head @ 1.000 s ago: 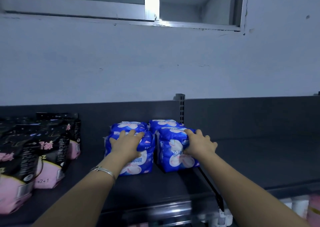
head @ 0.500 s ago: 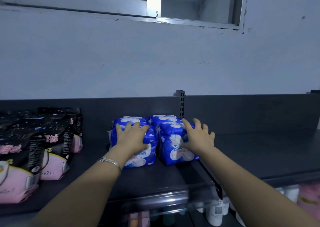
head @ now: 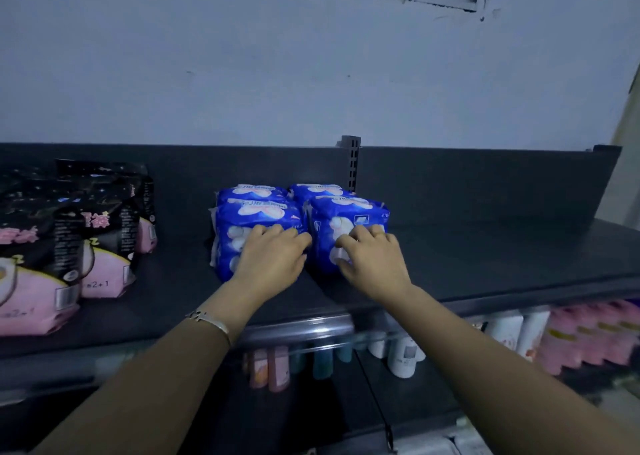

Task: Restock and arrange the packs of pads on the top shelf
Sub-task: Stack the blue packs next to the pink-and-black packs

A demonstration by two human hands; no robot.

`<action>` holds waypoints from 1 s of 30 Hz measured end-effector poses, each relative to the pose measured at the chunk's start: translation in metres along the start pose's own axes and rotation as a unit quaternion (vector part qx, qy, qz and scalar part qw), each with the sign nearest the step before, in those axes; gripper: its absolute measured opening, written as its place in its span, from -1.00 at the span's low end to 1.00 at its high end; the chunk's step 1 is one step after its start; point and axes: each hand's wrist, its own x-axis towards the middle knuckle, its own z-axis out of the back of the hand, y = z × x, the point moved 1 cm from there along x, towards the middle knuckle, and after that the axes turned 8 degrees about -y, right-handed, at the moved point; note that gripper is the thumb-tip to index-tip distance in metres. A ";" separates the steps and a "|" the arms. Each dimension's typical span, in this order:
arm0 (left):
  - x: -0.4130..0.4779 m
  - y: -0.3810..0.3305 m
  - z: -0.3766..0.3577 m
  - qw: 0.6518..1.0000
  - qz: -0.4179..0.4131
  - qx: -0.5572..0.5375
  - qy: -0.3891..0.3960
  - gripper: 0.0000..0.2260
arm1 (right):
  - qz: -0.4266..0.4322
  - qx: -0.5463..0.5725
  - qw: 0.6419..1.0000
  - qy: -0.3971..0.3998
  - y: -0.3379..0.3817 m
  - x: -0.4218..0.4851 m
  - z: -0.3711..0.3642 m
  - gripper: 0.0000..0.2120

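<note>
Head view: four blue packs of pads are sitting on the dark top shelf (head: 485,257), grouped two by two just in front of the slotted upright post (head: 351,163) on the back panel. The front left pack (head: 252,213) and front right pack (head: 349,212) are standing side by side, touching or nearly so. The back left pack (head: 249,190) and back right pack (head: 317,188) are peeking out right behind them.

The left hand (head: 273,260) is resting against the front face of the front left pack, back of the hand facing the camera, fingers bent, tips hidden. Cannot tell if it is gripping or only pressing. A bracelet (head: 207,317) is sitting on that wrist.

The right hand (head: 372,260) is lying on the front of the front right pack, fingers bent, thumb low on the wrapper. Grip or push, cannot tell.

Black-and-pink packs (head: 69,246) are standing at the left end of the same shelf, well apart from the blue ones. Bottles (head: 401,354) are showing blurred on the shelf below.
</note>
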 end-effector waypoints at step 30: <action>-0.242 -0.146 0.067 0.983 0.123 0.104 0.087 -0.51 | 0.158 0.201 0.965 0.055 0.013 -0.212 0.029 -0.64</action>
